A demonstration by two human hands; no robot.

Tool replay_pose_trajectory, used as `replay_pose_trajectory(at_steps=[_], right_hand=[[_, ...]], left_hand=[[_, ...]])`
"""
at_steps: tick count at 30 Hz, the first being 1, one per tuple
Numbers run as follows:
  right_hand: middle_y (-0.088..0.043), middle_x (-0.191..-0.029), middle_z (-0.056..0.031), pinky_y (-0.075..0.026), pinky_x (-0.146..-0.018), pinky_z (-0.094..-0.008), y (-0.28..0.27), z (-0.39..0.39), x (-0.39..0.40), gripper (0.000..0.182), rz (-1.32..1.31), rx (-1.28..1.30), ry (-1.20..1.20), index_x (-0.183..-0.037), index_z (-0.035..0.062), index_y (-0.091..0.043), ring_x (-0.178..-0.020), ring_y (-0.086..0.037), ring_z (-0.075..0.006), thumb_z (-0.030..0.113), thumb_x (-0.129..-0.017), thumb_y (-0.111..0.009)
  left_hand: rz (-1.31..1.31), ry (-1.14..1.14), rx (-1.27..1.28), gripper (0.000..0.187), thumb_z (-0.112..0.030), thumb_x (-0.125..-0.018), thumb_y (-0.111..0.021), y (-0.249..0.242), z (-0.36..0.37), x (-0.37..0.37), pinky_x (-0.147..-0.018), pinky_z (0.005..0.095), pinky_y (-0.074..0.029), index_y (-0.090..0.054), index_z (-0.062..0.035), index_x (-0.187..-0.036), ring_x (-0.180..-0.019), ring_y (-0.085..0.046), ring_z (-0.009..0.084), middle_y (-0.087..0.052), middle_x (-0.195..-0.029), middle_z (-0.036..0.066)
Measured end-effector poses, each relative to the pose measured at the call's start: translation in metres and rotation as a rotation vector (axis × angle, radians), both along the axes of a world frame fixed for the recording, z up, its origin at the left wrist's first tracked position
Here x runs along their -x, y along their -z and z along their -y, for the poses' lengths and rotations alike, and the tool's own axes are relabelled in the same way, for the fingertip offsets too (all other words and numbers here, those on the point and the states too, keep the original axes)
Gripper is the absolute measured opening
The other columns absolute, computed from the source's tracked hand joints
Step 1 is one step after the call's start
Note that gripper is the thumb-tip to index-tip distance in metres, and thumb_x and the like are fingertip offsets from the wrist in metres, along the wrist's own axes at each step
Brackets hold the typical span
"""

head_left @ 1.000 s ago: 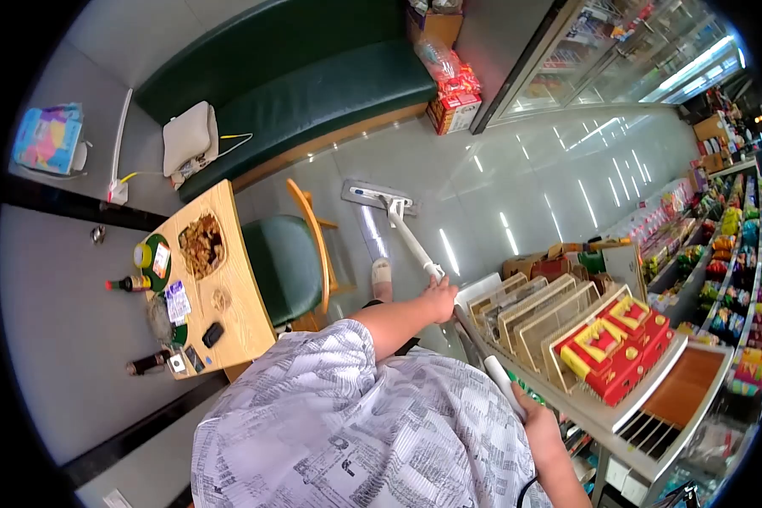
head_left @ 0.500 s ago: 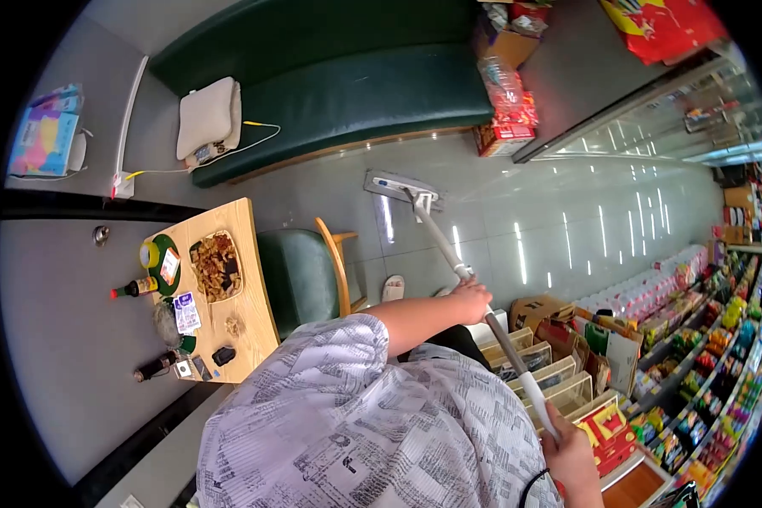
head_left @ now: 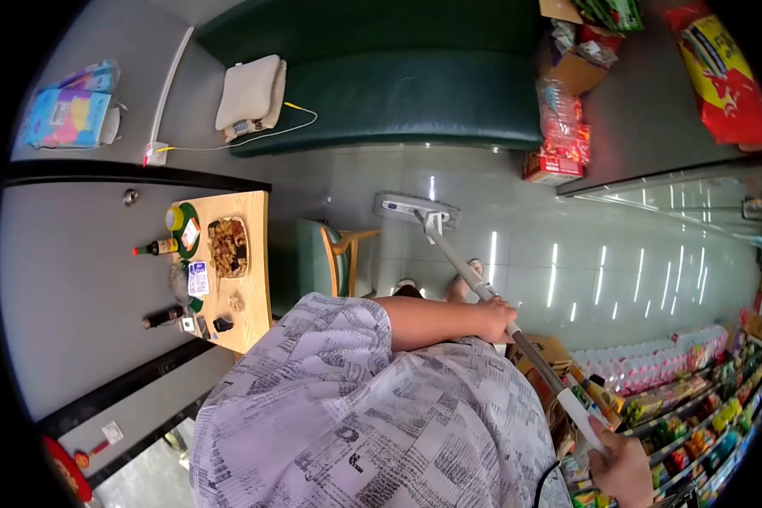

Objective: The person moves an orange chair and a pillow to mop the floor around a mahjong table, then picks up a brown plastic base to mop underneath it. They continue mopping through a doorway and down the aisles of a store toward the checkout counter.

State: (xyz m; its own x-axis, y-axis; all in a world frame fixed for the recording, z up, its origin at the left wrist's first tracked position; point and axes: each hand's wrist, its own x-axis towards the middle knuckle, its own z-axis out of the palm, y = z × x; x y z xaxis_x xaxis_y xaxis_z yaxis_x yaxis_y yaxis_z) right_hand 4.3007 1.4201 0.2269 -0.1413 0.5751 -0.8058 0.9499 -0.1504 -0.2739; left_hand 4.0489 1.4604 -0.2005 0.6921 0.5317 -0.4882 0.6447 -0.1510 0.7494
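A flat mop with a long grey and white pole (head_left: 538, 356) slants from the lower right up to its wide, flat head (head_left: 416, 210), which lies on the tiled floor. My left hand (head_left: 493, 322) is closed around the middle of the pole. Lower down, at the white upper end of the handle, my right hand (head_left: 622, 466) grips it with bent fingers. Part of the right hand runs toward the dark image edge. My feet in light slippers (head_left: 474, 269) stand close behind the mop head.
A green bench (head_left: 398, 97) runs along the far wall, with red boxes (head_left: 554, 165) at its right end. To the left stand a green chair (head_left: 313, 258) and a wooden table (head_left: 258, 254) holding food. Water bottles (head_left: 652, 360) and stocked shelves (head_left: 694, 432) line the right.
My body and view have shifted, so the bench and table sit differently in the picture. Both hands keep hold of the mop; both slippered feet now show more clearly.
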Motion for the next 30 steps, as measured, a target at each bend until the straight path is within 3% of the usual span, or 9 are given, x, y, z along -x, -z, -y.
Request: replay_pose_trajectory(at_steps=[1, 5, 6, 9, 13, 21, 25, 26, 30], right_hand=[[-0.072, -0.102, -0.0318, -0.058, -0.074, -0.0349, 0.004, -0.017, -0.001, 0.05, 0.0, 0.04, 0.062, -0.136, -0.0007, -0.068, -0.087, -0.078, -0.0357, 0.001, -0.086, -0.068], [-0.073, -0.097, -0.0309, -0.057, -0.073, -0.0331, 0.026, -0.077, -0.004, 0.056, -0.069, 0.033, 0.118, -0.139, 0.0001, -0.066, -0.081, -0.078, -0.0238, 0.0, -0.084, -0.068], [-0.071, -0.093, -0.0312, -0.056, -0.071, -0.0331, 0.035, -0.093, -0.006, 0.057, -0.059, 0.011, -0.007, -0.141, 0.0018, -0.066, -0.076, -0.077, -0.0232, 0.003, -0.084, -0.068], [-0.07, -0.088, -0.0308, -0.056, -0.069, -0.0344, 0.034, -0.138, 0.015, 0.056, 0.056, 0.167, -0.066, -0.142, 0.003, -0.065, -0.072, -0.075, -0.0265, 0.006, -0.085, -0.067], [-0.067, -0.085, -0.0285, -0.056, -0.068, -0.037, 0.053, -0.172, 0.043, 0.057, -0.027, 0.109, -0.098, -0.143, 0.0061, -0.065, -0.065, -0.068, -0.0342, 0.007, -0.086, -0.065], [-0.067, -0.081, -0.026, -0.055, -0.072, -0.0368, 0.099, -0.228, 0.141, 0.056, -0.081, 0.152, -0.149, -0.146, 0.01, -0.063, -0.062, -0.06, -0.0302, 0.008, -0.09, -0.067], [-0.069, -0.085, -0.0269, -0.055, -0.075, -0.039, 0.118, -0.259, 0.192, 0.058, -0.137, 0.172, -0.193, -0.149, 0.0115, -0.06, -0.067, -0.065, -0.0321, 0.012, -0.092, -0.069], [-0.069, -0.086, -0.0273, -0.055, -0.076, -0.0396, 0.125, -0.264, 0.203, 0.058, -0.148, 0.166, -0.22, -0.15, 0.0118, -0.06, -0.069, -0.067, -0.0324, 0.013, -0.093, -0.07], [-0.073, -0.094, -0.0262, -0.055, -0.081, -0.0405, 0.142, -0.28, 0.258, 0.056, -0.182, 0.189, -0.265, -0.152, 0.0111, -0.057, -0.078, -0.07, -0.0333, 0.016, -0.097, -0.069]], left_hand=[[0.002, -0.034, -0.031, 0.057, -0.056, -0.087, -0.078, 0.007, -0.006, 0.002, -0.107, 0.0516, -0.048, -0.067, -0.0059, -0.112, -0.128, -0.056, 0.0395, -0.066, -0.122, 0.018], [-0.065, -0.167, -0.085, 0.057, -0.05, -0.085, -0.077, 0.014, -0.038, 0.017, -0.101, 0.0513, -0.054, -0.067, -0.0047, -0.118, -0.128, -0.057, 0.0403, -0.066, -0.126, 0.02], [-0.082, -0.196, -0.095, 0.055, -0.048, -0.085, -0.077, 0.017, -0.044, 0.02, -0.101, 0.0514, -0.054, -0.067, -0.0045, -0.117, -0.127, -0.057, 0.0402, -0.066, -0.126, 0.02], [-0.066, -0.317, -0.131, 0.046, -0.04, -0.083, -0.078, 0.049, -0.049, 0.031, -0.1, 0.0519, -0.054, -0.068, -0.0041, -0.111, -0.126, -0.058, 0.0404, -0.066, -0.125, 0.02], [-0.004, -0.506, -0.239, 0.039, -0.031, -0.079, -0.08, 0.077, -0.055, 0.064, -0.101, 0.0521, -0.053, -0.07, -0.0051, -0.106, -0.126, -0.058, 0.0407, -0.066, -0.122, 0.019], [-0.225, -0.686, -0.122, 0.034, -0.024, -0.075, -0.082, 0.059, -0.098, 0.182, -0.111, 0.0486, -0.046, -0.07, -0.0074, -0.101, -0.131, -0.054, 0.0401, -0.066, -0.123, 0.017], [-0.171, -0.771, -0.247, 0.039, -0.028, -0.072, -0.086, 0.098, -0.11, 0.238, -0.122, 0.0485, -0.038, -0.071, -0.007, -0.102, -0.138, -0.05, 0.0441, -0.065, -0.132, 0.019], [-0.304, -0.755, -0.176, 0.048, -0.04, -0.079, -0.081, 0.097, -0.108, 0.25, -0.131, 0.0475, -0.024, -0.072, -0.0077, -0.114, -0.146, -0.044, 0.0433, -0.06, -0.143, 0.023], [-0.43, -0.938, -0.117, 0.072, -0.043, -0.081, -0.081, 0.091, -0.11, 0.3, -0.131, 0.0521, -0.022, -0.058, -0.0069, -0.139, -0.152, -0.03, 0.0513, -0.043, -0.158, 0.03]])
